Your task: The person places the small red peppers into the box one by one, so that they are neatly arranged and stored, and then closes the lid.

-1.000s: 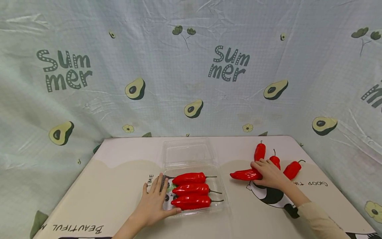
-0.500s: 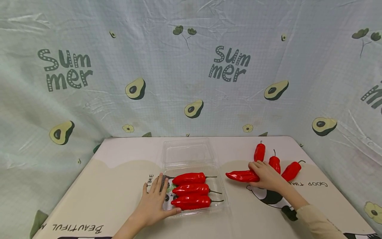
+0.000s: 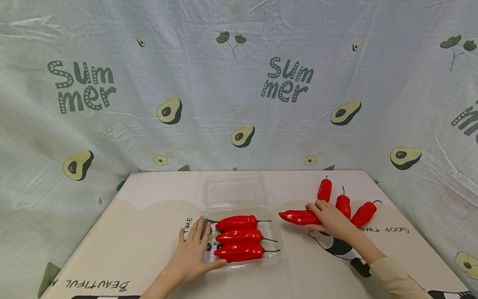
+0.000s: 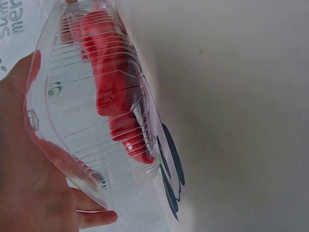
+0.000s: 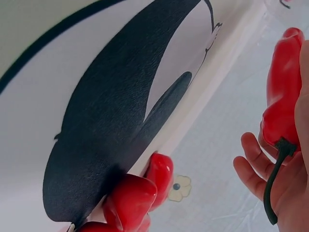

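A red chili pepper (image 3: 296,216) is gripped by my right hand (image 3: 331,221), its tip pointing left toward the container. In the right wrist view the dark stem of this pepper (image 5: 285,87) hangs beside the palm. Spread and straight, the fingers of my left hand (image 3: 188,254) rest along the left side of a clear plastic container (image 3: 278,232). Inside lie three red peppers (image 3: 239,237) side by side, stems to the right. From the left wrist camera, the ridged container wall (image 4: 72,111) stands between the hand and the peppers.
Behind the tray, its hinged clear lid (image 3: 235,189) lies folded back. Three more red peppers, one at the back (image 3: 325,190), one in the middle (image 3: 343,205) and one at the right (image 3: 364,214), lie beyond my right hand. A printed curtain (image 3: 209,87) hangs behind the table.
My right hand has moved a little left with the pepper, bringing its tip closer to the container. The left hand stays where it was.
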`<state>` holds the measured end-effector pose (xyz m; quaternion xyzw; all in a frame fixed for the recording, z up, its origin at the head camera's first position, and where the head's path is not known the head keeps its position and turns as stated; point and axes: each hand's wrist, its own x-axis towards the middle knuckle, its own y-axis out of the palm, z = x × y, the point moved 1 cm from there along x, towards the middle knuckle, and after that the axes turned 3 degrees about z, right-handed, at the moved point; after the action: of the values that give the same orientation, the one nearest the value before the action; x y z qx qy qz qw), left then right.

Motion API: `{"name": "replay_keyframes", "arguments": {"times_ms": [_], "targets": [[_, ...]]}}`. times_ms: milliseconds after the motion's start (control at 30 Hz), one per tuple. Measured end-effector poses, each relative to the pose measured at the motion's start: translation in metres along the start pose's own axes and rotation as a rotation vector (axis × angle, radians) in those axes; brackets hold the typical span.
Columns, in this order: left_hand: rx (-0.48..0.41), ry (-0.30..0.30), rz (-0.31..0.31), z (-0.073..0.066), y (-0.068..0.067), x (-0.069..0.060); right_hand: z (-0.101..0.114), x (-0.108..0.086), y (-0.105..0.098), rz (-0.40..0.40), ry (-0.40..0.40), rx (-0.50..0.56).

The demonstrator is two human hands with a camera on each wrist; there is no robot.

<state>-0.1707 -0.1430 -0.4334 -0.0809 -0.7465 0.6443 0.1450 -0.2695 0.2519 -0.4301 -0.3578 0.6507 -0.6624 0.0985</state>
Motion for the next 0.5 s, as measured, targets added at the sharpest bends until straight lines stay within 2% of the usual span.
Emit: {"name": "replay_keyframes", "arguments": {"times_ms": [500], "targets": [[0.0, -0.002, 0.002, -0.0016, -0.0014, -0.0012, 0.0038, 0.0018, -0.004, 0.012, -0.015, -0.033]]}}
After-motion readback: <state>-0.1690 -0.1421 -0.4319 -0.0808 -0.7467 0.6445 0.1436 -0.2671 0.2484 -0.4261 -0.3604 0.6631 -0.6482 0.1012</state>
